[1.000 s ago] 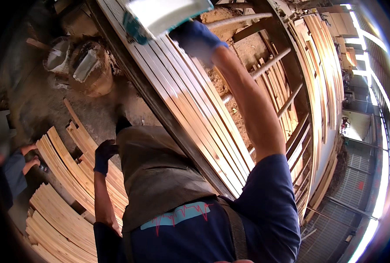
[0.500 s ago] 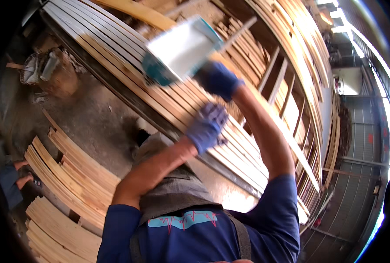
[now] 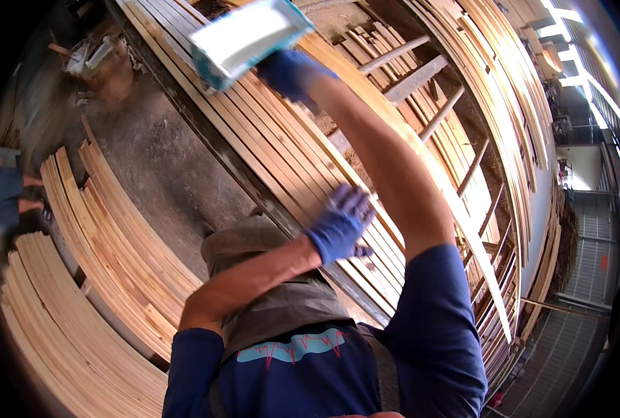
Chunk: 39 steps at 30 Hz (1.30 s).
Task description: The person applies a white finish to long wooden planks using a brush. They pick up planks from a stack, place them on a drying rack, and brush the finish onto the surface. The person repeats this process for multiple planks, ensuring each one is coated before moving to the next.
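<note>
Tray (image 3: 250, 40): white inside, teal-rimmed | right hand (image 3: 290, 74): gripping it | left hand (image 3: 341, 221): spread on pale slats (image 3: 276, 139)

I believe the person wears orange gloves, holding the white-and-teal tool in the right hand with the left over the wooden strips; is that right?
Not quite: the head view shows blue gloves, not orange. The right hand does hold the white-and-teal tool, with the left hand over the wooden strips.

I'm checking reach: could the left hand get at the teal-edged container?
Probably yes: the left hand lies open over the wooden strips, and the way along them to the teal-edged container in the right hand looks free.
</note>
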Tool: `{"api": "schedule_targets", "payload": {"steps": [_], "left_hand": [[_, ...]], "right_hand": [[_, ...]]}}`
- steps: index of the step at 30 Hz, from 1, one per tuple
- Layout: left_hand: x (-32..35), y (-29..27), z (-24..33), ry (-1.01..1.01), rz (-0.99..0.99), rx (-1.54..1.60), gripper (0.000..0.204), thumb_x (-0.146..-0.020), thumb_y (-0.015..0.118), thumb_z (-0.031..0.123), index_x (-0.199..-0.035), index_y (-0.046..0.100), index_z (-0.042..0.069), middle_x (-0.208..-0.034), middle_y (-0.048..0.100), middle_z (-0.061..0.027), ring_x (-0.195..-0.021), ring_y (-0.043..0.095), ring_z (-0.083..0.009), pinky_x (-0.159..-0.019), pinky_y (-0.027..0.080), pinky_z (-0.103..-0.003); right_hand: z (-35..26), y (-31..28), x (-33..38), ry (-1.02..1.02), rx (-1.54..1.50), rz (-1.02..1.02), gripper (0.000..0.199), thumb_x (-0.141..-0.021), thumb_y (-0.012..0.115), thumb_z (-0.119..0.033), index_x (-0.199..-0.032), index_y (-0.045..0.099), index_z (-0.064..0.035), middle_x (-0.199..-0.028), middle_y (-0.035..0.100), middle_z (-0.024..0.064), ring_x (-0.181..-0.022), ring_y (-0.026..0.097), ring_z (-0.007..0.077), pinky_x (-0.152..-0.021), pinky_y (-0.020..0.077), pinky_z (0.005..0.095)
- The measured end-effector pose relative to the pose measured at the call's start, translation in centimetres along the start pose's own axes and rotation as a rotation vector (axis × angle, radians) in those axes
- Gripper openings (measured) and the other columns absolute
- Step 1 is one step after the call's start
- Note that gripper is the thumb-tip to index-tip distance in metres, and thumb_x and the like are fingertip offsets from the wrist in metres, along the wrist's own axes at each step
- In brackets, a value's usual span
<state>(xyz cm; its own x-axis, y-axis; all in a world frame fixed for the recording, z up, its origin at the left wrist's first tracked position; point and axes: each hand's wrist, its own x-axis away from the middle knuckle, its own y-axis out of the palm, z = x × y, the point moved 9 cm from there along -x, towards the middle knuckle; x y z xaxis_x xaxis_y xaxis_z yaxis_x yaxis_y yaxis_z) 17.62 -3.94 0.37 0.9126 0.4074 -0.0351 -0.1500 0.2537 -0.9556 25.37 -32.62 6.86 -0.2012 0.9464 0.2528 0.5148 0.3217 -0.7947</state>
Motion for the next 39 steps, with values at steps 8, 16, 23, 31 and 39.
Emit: {"api": "schedule_targets", "payload": {"steps": [8,16,23,31,39], "left_hand": [[-3.0,5.2,19.4,0.087,0.193,0.047,0.089,-0.084,0.041,0.073,-0.140,0.046,0.004,-0.146,0.040,-0.0229,-0.139,0.031,-0.0375,-0.116,0.011,-0.053],[-3.3,9.2,45.0,0.197,0.291,0.120,0.078,-0.085,0.044,0.069,-0.129,0.057,0.006,-0.135,0.051,-0.0173,-0.128,0.043,-0.0320,-0.110,0.026,-0.049],[0.1,11.5,63.7,0.245,0.262,0.580,0.058,-0.083,0.063,0.052,-0.117,0.060,0.006,-0.100,0.063,-0.0141,-0.089,0.061,-0.0299,-0.081,0.048,-0.043],[8.1,15.3,75.8,0.036,0.368,1.039,0.029,-0.088,0.069,0.015,-0.114,0.065,0.003,-0.105,0.070,-0.0115,-0.094,0.069,-0.0218,-0.084,0.055,-0.033],[15.8,32.2,86.6,-0.694,0.786,1.398,0.030,-0.099,0.054,0.019,-0.121,0.060,-0.001,-0.110,0.067,-0.0143,-0.099,0.067,-0.0243,-0.088,0.054,-0.034]], "right_hand": [[12.8,-0.9,31.5,-0.066,0.037,-0.005,0.018,-0.087,0.059,-0.007,-0.102,0.067,-0.0036,-0.085,0.068,0.0147,-0.079,0.067,0.0252,-0.073,0.0530,0.0399],[19.6,-2.2,48.7,0.155,-0.039,-0.086,0.030,-0.097,0.046,-0.030,-0.101,0.061,-0.0041,-0.075,0.064,0.0063,-0.062,0.061,0.0164,-0.055,0.0529,0.0315],[28.1,-1.8,68.0,0.040,-0.047,-0.055,0.027,-0.097,0.048,-0.022,-0.103,0.063,-0.0013,-0.066,0.059,0.0068,-0.051,0.058,0.0150,-0.046,0.0493,0.0315],[46.6,-0.2,105.5,-0.017,0.060,-0.021,0.017,-0.084,0.061,-0.007,-0.100,0.065,-0.0044,-0.087,0.069,0.0188,-0.080,0.068,0.0329,-0.075,0.0556,0.0418],[51.3,-0.8,122.1,-0.071,0.026,-0.137,0.018,-0.092,0.058,-0.014,-0.108,0.066,-0.0079,-0.101,0.067,0.0127,-0.092,0.063,0.0253,-0.083,0.0516,0.0384]]}}
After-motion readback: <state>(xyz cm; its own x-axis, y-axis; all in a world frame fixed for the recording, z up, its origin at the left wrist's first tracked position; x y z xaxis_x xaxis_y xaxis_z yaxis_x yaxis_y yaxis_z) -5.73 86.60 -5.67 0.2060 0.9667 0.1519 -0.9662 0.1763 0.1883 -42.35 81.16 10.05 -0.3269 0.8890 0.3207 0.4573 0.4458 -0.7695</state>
